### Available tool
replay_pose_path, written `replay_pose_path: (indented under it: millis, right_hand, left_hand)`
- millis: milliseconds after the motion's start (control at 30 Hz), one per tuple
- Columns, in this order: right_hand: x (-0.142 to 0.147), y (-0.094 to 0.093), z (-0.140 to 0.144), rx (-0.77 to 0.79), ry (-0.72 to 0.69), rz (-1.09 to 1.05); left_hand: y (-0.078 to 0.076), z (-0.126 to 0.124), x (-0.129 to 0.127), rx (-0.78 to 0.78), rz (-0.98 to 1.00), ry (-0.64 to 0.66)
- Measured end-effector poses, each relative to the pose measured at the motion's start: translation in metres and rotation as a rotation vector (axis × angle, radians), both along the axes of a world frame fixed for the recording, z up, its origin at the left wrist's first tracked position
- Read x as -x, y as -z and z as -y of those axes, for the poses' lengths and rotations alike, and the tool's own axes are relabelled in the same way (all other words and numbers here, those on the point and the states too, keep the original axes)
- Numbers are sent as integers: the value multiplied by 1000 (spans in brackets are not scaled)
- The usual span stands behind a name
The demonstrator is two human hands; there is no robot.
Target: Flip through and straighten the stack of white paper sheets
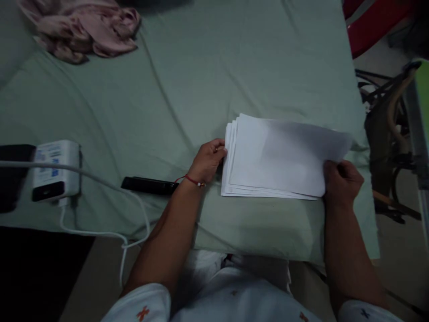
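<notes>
A stack of white paper [225, 190] lies on the bed-like surface in front of me, its sheets slightly fanned at the left. My left hand [208, 160] is closed at the stack's left edge, thumb against the paper and a red thread bracelet on the wrist. At the other end, my right hand [342, 181] pinches the right edge of the top sheet [278, 154], which is blank on the visible side. That edge curves up off the stack, and its upper right corner looks blurred. Some right-hand fingertips are hidden.
A pale green cloth [187, 80] covers the surface. Beside my left forearm lies a black elongated object [149, 184]. A white box-shaped device [56, 167] with a cable [97, 232] sits further left. Crumpled pink fabric [90, 29] lies at the upper left; a red chair [377, 27] stands beyond the right edge.
</notes>
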State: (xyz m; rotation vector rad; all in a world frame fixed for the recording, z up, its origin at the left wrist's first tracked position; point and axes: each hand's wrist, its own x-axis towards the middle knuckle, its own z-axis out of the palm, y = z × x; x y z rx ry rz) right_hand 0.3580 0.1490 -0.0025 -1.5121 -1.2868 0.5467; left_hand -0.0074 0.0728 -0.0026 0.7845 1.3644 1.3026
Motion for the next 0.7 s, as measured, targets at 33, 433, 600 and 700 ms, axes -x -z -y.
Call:
replay_pose_path:
  millis: [33,433,600,700]
  right_hand:
    - [0,-1,0,-1,2,-12]
    - [-1,3,4,36,-65,-58]
    - [2,0,5,59,-47,-52]
    - [2,2,5,43,-69,-66]
  left_hand:
    - [1,0,0,-1,0,-1]
    - [4,0,-3,-30,61,-116]
    - [5,0,-4,-25,79,-125]
    - [6,0,-4,-14,79,-110]
